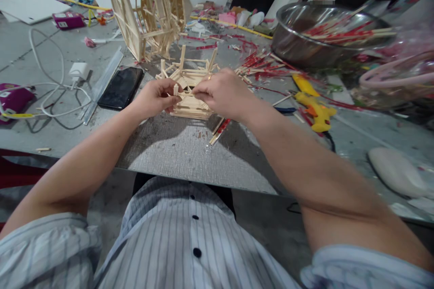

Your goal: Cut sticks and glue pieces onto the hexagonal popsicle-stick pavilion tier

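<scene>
A low, many-sided frame built of pale disposable chopsticks (191, 112) lies on the table in front of me, with short posts standing up from its rim. My left hand (154, 98) is at its left side, thumb and fingers closed around a short upright post (176, 90) of the frame. Over the right part of the frame, my right hand (225, 92) is closed in a pinch, fingertips pointing to the middle. What those fingertips hold is too small to make out. Behind the frame stands a taller chopstick structure (145, 13).
A black phone (121, 88) and a white charger (79, 72) with its cable lie left. Chopsticks in red wrappers (261, 65) are strewn to the right, near a yellow glue gun (318, 110). Farther back is a steel bowl (288, 49); a white computer mouse (395, 171) sits at right.
</scene>
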